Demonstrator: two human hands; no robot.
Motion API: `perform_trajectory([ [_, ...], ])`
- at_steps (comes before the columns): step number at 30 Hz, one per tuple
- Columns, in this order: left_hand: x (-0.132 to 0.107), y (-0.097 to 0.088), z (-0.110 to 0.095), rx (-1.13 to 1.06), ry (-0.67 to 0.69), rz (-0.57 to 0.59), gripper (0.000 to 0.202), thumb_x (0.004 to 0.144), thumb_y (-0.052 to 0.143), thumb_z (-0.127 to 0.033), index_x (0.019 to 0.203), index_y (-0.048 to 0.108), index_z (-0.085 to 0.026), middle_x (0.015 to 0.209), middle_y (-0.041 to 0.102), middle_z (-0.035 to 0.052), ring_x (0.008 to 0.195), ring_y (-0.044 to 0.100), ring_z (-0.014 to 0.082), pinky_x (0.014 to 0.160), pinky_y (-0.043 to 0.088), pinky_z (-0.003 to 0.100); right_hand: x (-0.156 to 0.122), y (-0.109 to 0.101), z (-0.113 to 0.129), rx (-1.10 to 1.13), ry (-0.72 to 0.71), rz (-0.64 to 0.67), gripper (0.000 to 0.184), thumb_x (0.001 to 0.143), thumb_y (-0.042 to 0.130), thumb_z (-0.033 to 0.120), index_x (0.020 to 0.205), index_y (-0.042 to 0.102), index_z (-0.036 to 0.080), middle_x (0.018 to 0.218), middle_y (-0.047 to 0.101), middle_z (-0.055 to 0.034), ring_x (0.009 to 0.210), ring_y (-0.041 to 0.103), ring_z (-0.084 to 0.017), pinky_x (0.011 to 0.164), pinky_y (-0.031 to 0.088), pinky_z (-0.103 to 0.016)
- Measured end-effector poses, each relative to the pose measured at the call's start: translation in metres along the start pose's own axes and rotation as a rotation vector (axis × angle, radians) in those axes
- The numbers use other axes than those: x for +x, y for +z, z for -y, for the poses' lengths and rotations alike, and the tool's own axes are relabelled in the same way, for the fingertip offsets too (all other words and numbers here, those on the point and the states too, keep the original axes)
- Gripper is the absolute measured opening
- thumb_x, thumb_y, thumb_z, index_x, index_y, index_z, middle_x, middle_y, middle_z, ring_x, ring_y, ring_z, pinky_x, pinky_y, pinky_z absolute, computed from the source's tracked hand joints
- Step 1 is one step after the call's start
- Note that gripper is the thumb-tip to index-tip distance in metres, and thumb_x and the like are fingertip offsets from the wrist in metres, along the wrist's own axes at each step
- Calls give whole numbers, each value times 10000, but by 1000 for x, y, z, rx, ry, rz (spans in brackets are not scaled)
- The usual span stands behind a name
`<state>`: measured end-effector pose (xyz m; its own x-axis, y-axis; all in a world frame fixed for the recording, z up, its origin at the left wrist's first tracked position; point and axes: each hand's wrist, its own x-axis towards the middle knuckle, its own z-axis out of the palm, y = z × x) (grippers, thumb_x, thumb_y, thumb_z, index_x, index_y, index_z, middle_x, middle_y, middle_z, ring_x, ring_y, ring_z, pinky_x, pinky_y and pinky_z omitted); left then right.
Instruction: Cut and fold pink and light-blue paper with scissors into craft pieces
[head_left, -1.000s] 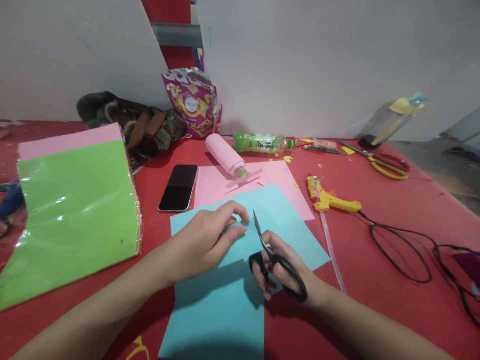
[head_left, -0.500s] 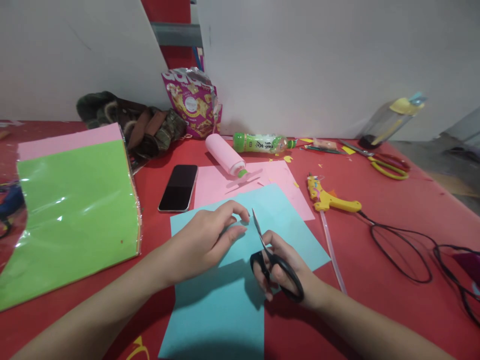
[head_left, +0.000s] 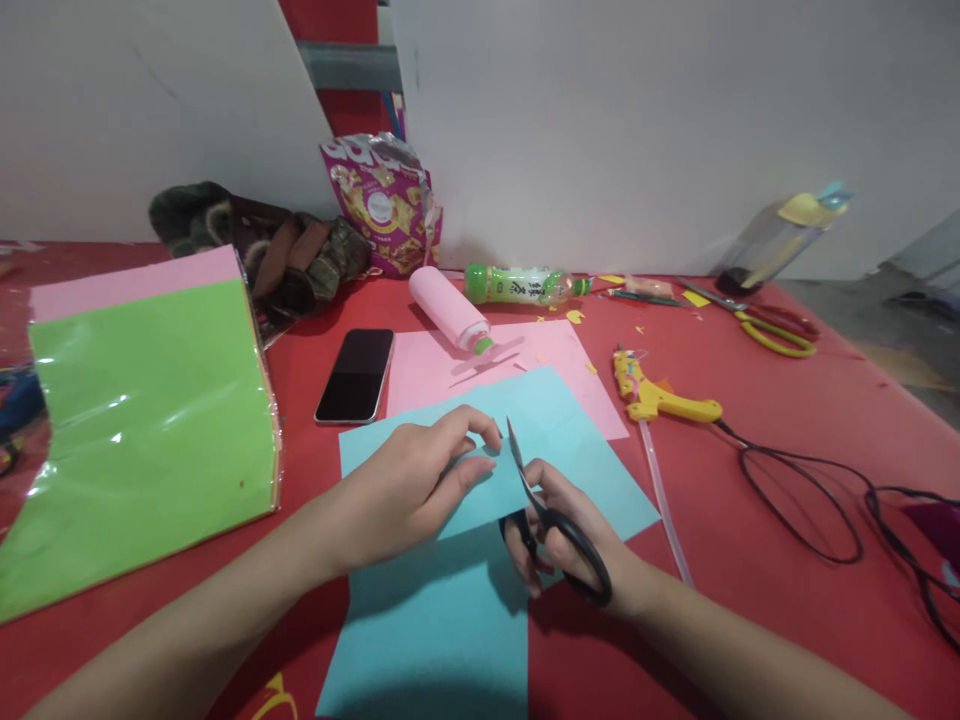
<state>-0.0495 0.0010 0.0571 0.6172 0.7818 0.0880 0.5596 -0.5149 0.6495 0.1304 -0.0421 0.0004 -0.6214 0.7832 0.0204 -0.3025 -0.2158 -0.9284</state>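
My right hand [head_left: 574, 530] has its fingers through the black handles of a pair of scissors [head_left: 574, 550]. The blades point up and away, beside a sheet of light blue paper [head_left: 491, 490]. My left hand [head_left: 431, 465] pinches this paper between thumb and fingers, just left of the blades. Its near edge passes over part of the lower scissor handle. Beneath both hands lies more light blue paper [head_left: 435, 630], reaching toward me. How much of the sheet is between the blades cannot be made out.
Pink paper [head_left: 592, 400], a phone [head_left: 356, 375], a pink-wrapped bottle [head_left: 448, 308] and a green-labelled bottle [head_left: 525, 286] lie beyond. A yellow glue gun [head_left: 664, 402] with a cord is right, yellow-handled scissors [head_left: 776, 335] further back. Packaged green paper [head_left: 150, 420] lies left.
The left fingertips have shifted slightly right with the light blue paper, which now covers more of the lower scissor handle. The scissors have moved a little to the right.
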Motion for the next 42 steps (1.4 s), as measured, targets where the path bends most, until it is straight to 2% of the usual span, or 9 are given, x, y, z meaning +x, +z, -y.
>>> perform_trajectory([
  [9, 1, 2, 1, 26, 11, -21, 93, 851, 384, -203, 930, 432, -207, 552, 435, -82, 451, 380, 87, 488, 295, 176, 0, 0, -2, 6, -10, -1, 412, 746, 486, 557, 879, 284, 224, 562, 462, 76, 422, 397, -34, 413, 284, -147],
  [18, 0, 3, 2, 14, 23, -19, 93, 851, 384, -195, 935, 422, -212, 599, 488, -77, 473, 419, 82, 494, 306, 172, 0, 0, -2, -11, -21, 7, 431, 731, 477, 586, 867, 289, 222, 579, 466, 65, 458, 427, -48, 433, 299, -164],
  [25, 0, 4, 1, 14, 30, -21, 93, 851, 378, -193, 933, 420, -209, 579, 474, -78, 472, 418, 86, 493, 300, 176, 0, 1, -1, -10, -24, 2, 418, 740, 485, 567, 857, 283, 221, 570, 453, 72, 447, 400, -44, 438, 301, -166],
  [34, 0, 2, -1, 10, 12, -5, 98, 846, 375, -199, 929, 428, -200, 548, 447, -81, 447, 400, 86, 477, 290, 178, 1, 0, -2, -9, 9, -23, 427, 734, 497, 565, 860, 274, 223, 537, 403, 97, 440, 395, -52, 432, 317, -175],
  [42, 0, 3, 1, 54, 12, -8, 104, 852, 369, -205, 933, 434, -200, 566, 449, -71, 462, 403, 92, 492, 299, 183, 2, 1, 1, -30, 41, -46, 437, 721, 512, 567, 848, 271, 226, 540, 420, 92, 425, 391, -53, 425, 306, -183],
])
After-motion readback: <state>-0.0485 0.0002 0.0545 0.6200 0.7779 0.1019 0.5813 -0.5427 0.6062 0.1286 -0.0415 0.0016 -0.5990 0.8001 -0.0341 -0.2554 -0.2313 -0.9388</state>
